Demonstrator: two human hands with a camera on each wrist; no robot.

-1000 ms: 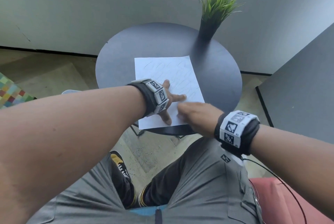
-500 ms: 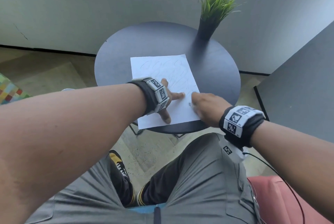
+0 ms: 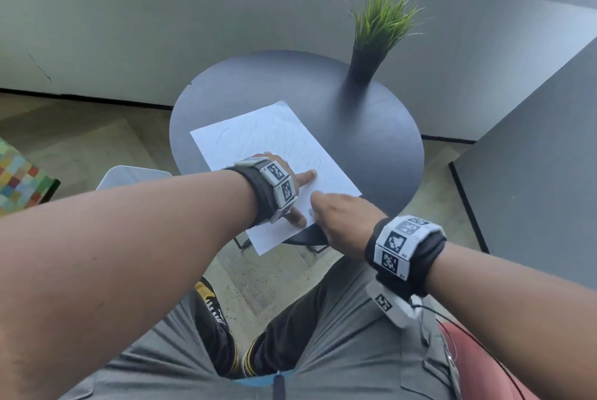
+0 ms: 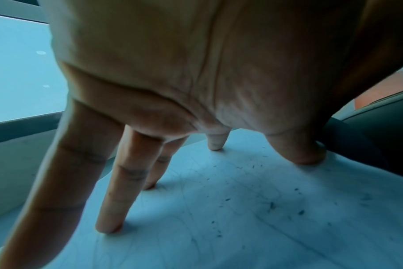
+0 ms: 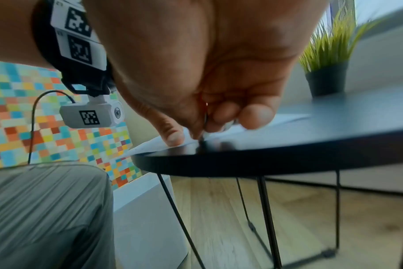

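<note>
A white sheet of paper [image 3: 274, 138] with faint pencil scribbles lies askew on a round dark table [image 3: 371, 147]; its near corner juts over the table's edge. My left hand [image 3: 303, 197] is spread on the sheet, and its straight fingertips [image 4: 108, 225] and thumb press the paper down. Dark crumbs [image 4: 271, 203] are scattered on the paper under that palm. My right hand [image 3: 339, 215] is at the sheet's near right edge, next to the left thumb. Its fingers [image 5: 253, 114] are curled and pinch a small object against the paper; the object is too blurred to name.
A green grass plant [image 3: 378, 21] in a black pot [image 3: 366, 63] stands at the table's far right. A dark grey panel [image 3: 533, 157] rises on the right. A white box [image 3: 129, 173] and a chequered block [image 3: 19, 180] sit on the floor at left. My knees are under the table's near edge.
The sheet has turned anticlockwise under my left hand. My right hand first slid right along the near edge, then came back left, close to the left thumb.
</note>
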